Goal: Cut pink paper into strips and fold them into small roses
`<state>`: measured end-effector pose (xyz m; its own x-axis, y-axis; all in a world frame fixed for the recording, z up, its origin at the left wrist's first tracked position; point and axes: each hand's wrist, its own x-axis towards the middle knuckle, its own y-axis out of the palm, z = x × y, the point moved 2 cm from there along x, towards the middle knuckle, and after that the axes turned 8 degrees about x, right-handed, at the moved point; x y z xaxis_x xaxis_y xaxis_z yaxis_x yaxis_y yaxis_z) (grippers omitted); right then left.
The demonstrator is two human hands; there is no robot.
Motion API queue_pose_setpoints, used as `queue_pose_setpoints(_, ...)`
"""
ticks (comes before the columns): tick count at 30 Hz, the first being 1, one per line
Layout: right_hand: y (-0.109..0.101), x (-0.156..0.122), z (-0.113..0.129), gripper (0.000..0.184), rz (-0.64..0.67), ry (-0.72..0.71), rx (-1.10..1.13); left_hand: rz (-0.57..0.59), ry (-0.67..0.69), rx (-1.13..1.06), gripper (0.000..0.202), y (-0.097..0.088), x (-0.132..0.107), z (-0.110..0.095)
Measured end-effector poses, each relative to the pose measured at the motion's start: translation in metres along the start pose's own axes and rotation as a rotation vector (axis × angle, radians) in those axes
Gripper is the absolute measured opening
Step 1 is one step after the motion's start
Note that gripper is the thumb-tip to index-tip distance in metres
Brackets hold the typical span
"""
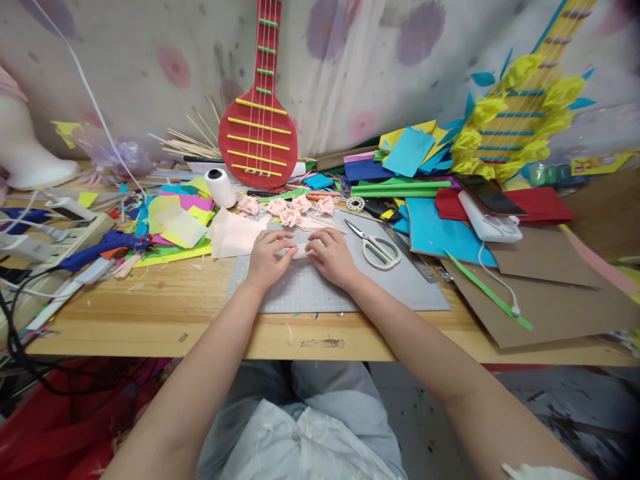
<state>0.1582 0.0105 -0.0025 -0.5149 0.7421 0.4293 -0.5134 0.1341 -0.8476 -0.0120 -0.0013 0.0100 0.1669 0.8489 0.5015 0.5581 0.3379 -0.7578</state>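
Note:
My left hand [270,260] and my right hand [332,257] face each other over a grey cutting mat [345,297]. Between the fingertips is a small pale pink paper piece [301,252], mostly covered by the fingers; both hands appear to pinch it at its ends. A larger pale pink sheet [233,233] lies beside my left hand. Just behind the hands sit several pink paper flowers [290,215]. Scissors [376,247] with pale handles rest on the mat, right of my right hand.
A red paper lute [258,140] leans at the back, near a white thread spool [220,188]. Coloured scraps [183,220] and a blue glue gun [103,248] lie left. Brown cardboard [545,287], a phone [490,193] and a yellow flowered instrument [517,120] occupy the right.

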Motion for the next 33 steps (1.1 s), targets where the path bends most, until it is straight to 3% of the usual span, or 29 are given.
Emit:
queue_pose_setpoints(3, -0.001, 0.0, 0.001, 0.022, -0.009, -0.032, 0.006, -0.046, -0.078, -0.14, 0.025, 0.004, 0.0, 0.008)
queue_pose_setpoints(7, -0.006, -0.001, 0.001, 0.025, -0.149, -0.021, -0.023, -0.05, -0.407, -0.321, 0.033, 0.016, 0.006, 0.027)
queue_pose_setpoints(10, -0.01, -0.001, -0.001, 0.024, -0.295, -0.01, -0.04, 0.059, -0.607, -0.525, 0.037, 0.02, 0.016, 0.028)
queue_pose_setpoints(13, -0.01, -0.002, -0.002, 0.023, -0.345, -0.086, -0.037, 0.246, -0.681, -0.698, 0.043, 0.019, 0.028, 0.017)
queue_pose_setpoints(17, -0.005, -0.001, -0.003, 0.023, -0.275, -0.121, -0.045, 0.354, -0.64, -0.771, 0.055, 0.019, 0.038, 0.005)
queue_pose_setpoints(24, 0.003, 0.002, -0.008, 0.027, -0.162, -0.087, -0.048, 0.066, -0.517, -0.489, 0.064, 0.034, 0.025, 0.023)
queue_pose_setpoints(33, 0.009, 0.004, -0.001, 0.02, 0.041, -0.137, 0.008, 0.088, -0.32, -0.483, 0.06, 0.042, 0.013, 0.024)
